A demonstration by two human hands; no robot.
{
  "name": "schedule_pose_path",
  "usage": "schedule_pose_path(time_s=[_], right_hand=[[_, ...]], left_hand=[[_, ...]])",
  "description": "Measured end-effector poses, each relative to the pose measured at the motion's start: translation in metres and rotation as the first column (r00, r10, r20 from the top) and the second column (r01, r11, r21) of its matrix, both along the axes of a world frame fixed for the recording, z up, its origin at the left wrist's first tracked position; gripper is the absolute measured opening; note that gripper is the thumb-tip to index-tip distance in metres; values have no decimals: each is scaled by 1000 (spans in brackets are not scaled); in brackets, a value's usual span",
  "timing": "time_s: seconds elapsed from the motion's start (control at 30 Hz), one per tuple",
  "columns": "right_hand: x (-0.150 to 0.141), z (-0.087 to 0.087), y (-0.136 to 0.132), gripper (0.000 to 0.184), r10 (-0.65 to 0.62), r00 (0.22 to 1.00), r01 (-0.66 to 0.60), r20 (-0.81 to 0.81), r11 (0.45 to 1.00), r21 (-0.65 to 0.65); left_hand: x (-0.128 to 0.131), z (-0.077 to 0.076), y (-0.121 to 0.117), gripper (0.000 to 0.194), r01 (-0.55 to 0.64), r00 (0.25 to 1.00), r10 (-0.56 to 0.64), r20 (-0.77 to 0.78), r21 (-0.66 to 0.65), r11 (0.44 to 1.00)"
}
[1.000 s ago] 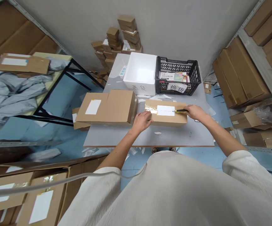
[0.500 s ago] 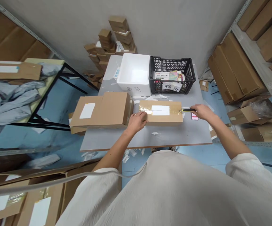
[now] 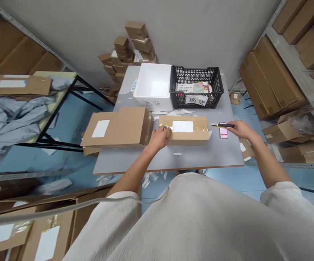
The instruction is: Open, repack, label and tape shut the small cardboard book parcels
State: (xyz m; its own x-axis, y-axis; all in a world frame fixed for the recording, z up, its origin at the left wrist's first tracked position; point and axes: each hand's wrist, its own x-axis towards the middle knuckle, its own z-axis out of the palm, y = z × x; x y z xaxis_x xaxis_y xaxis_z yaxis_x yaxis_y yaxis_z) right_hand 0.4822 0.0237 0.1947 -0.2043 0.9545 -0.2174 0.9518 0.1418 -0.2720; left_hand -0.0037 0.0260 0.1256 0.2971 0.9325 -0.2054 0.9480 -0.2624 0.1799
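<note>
A taped cardboard box [image 3: 189,135] with a white label lies lengthwise on the grey table [image 3: 195,156]. My left hand [image 3: 160,137] is at its left end, fingers bent over the top edge and holding it. To the right of the box, my right hand [image 3: 238,128] is closed around a black and yellow utility knife [image 3: 223,125]. The blade points left and is just apart from the box's right end. Below the knife lies a phone [image 3: 223,132] with a lit pink and white screen. A larger cardboard box [image 3: 121,128] with a label sits left of my left hand.
Behind the box stand a white foam bin [image 3: 154,103] and a black plastic crate [image 3: 197,98] holding printed booklets. Scraps of paper [image 3: 177,154] lie on the table. Stacked boxes [image 3: 139,45] stand by the wall; a side table [image 3: 61,74] with grey bags is at left.
The knife has moved right with my right hand, from the box's top at its right end to beyond it, over the phone. My left hand has shifted slightly onto the box.
</note>
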Motion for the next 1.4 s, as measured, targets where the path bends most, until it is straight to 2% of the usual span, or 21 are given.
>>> schedule_pose_path(time_s=[0.07,0.23,0.37,0.6,0.8,1.17,1.4], right_hand=[[3,-4,-5,40,-41,994,41,-104,999,1],[-2,-18,-13,37,-68,965,70,-252,998,0],[-3,-22,-19,39,-89,944,85,-319,996,-24],[-6,-24,-30,40,-162,906,118,-391,984,-136],[-10,-36,-21,38,-221,854,145,-471,971,-193],[-12,-44,1,45,-223,823,133,-522,970,-206],[-10,-47,14,57,-143,851,35,-506,976,-216]], left_hand=[[18,2,2,63,54,998,-55,33,12,998],[75,5,10,78,288,950,-286,124,3,958],[100,6,18,82,328,941,-327,92,2,945],[109,6,32,83,330,944,-330,-4,-32,944],[112,2,36,82,325,944,-328,-27,-71,943],[117,-5,33,92,297,955,-297,-9,-30,954],[117,-9,29,92,283,959,-282,28,-25,959]])
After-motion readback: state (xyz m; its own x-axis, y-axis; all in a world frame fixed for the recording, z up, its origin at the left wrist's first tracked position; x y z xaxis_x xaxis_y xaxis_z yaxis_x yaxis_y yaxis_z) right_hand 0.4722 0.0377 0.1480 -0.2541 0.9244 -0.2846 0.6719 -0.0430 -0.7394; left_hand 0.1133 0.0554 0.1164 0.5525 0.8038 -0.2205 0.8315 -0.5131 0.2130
